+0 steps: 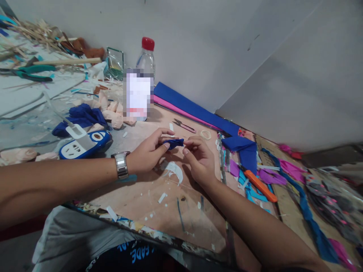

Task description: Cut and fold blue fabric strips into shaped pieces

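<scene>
A small twisted piece of dark blue material (175,143) sits above the middle of the work board. My left hand (150,149), with a metal watch on its wrist, pinches the piece's left part between thumb and fingers. At the piece's right tip is my right hand (200,156), its index fingertip at or very near the end and its thumb a little apart below. Whether those right fingertips grip the tip is too small to tell. Beyond the hands lie pink-handled thread snips (184,125) and a pale ring (205,134).
A blue and white power strip (85,145) and crumpled blue material (85,117) are at left. A red-capped bottle (148,56) stands behind a blurred upright screen (138,94). An orange cutter (260,185) lies among scraps at right. Green-handled pliers (35,73) rest far left.
</scene>
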A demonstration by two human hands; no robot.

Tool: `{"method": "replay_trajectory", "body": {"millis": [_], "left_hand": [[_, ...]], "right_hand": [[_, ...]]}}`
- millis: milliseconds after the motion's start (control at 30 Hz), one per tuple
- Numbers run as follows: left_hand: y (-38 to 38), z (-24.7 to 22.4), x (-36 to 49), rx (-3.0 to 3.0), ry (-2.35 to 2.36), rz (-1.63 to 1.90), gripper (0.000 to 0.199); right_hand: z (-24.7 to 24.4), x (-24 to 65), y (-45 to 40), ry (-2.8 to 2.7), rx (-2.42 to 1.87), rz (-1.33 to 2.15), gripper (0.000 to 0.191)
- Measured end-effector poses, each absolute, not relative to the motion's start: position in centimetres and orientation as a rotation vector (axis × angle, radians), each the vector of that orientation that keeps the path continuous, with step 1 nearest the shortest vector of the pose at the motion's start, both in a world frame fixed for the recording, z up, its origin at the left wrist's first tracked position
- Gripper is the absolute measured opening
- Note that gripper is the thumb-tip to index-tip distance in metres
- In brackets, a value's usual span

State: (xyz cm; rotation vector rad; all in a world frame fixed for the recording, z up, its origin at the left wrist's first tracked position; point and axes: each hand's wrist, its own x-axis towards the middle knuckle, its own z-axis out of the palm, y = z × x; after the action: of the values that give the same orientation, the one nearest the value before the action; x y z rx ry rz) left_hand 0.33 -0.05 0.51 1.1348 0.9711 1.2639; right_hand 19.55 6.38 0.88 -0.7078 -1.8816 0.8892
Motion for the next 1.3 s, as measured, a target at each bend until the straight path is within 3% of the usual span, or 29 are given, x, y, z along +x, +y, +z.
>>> {"method": "replay_trajectory", "body": {"millis": [400, 600, 833, 1000, 1167, 1300], "left_hand": [[0.0, 0.4, 0.3, 1.181, 0.927, 1.249, 0.029], [0.2, 0.0, 0.4, 1.261, 0.876, 1.279, 0.029], [0.1, 0.1, 0.3, 1.435, 0.917, 1.279, 0.030], [0.2, -0.1, 0.4, 1.448, 0.934, 1.302, 0.028], [0.4, -0.2, 0.4, 1.374, 0.946, 1.321, 0.033], [0.3, -0.1, 0.3, 1.357, 0.908, 1.304, 0.033]], "right_hand": [[1.4, 19.3, 6.2, -1.919, -0.718, 0.830, 0.020], [1.1, 19.3, 6.6, -1.886, -0.723, 0.776, 0.002], [0.8, 19.4, 6.6, -1.833, -0.701, 0.937, 0.003], [0.6, 19.5, 6.4, -1.769, -0.695, 1.055, 0.011], [0.2, 19.4, 6.1, -1.732, -0.728, 1.348, 0.052], [0.0, 19.4, 6.2, -1.818, -0.738, 1.342, 0.048]]}}
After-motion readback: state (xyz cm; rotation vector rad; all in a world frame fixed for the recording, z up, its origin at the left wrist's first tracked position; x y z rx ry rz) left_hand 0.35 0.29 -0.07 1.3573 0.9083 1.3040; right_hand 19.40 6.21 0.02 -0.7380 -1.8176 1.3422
